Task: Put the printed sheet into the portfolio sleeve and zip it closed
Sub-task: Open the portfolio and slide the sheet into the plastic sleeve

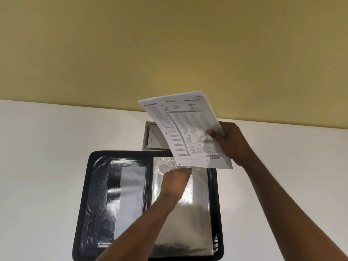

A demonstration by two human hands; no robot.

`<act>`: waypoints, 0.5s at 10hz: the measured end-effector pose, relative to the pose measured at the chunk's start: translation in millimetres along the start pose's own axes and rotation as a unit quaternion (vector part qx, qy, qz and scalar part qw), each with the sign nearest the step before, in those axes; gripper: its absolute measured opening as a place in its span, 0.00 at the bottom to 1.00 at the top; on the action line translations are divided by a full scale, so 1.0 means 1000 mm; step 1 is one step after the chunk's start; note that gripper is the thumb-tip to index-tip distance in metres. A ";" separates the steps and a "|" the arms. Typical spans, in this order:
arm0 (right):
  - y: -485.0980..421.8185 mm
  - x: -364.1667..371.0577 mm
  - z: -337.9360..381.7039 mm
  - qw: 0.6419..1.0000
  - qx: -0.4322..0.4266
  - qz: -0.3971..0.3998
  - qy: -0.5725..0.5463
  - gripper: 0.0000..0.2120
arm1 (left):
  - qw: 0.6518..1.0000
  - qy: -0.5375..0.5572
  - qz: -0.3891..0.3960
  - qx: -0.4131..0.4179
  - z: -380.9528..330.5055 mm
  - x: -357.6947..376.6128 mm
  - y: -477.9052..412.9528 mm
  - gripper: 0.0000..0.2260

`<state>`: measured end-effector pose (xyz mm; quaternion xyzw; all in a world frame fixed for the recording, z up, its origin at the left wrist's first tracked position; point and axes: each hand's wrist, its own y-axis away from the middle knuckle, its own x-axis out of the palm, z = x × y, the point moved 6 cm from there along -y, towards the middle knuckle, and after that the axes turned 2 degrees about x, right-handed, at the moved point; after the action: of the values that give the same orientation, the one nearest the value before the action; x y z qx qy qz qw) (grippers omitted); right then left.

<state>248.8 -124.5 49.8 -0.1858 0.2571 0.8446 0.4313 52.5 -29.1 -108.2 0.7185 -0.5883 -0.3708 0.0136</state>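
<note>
A black zip portfolio [94, 194] lies open flat on the white table. Its right half carries a clear plastic sleeve [194, 223]. My right hand [228, 143] grips the printed sheet [180, 127] by its right edge and holds it tilted in the air above the sleeve's top end. The sheet's lower edge hangs just over the sleeve's opening. My left hand [174, 182] rests on the upper part of the sleeve, fingers pinching the plastic at its top edge under the sheet. Whether the sleeve's mouth is parted I cannot tell.
A grey flat device [150, 136] lies on the table just behind the portfolio, partly hidden by the sheet. The white table [37, 157] ends at a yellow wall [169, 44] behind. The portfolio's left half has dark pockets with a grey panel [130, 194].
</note>
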 end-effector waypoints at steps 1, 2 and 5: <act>-0.007 0.005 0.002 1.000 -0.001 0.013 0.024 0.08 | 0.999 -0.049 -0.008 -0.004 -0.001 0.004 -0.004 0.31; -0.010 0.013 0.002 0.999 0.002 0.027 0.047 0.11 | 0.950 -0.281 -0.035 0.130 -0.033 -0.002 -0.004 0.03; -0.024 0.030 -0.009 0.997 0.049 0.049 -0.030 0.10 | 0.960 -0.239 -0.041 0.138 -0.066 -0.009 -0.003 0.14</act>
<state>252.6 -98.7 19.4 -0.1263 0.2937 0.8562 0.4059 91.2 -47.9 -56.8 0.6270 -0.5899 -0.4474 -0.2423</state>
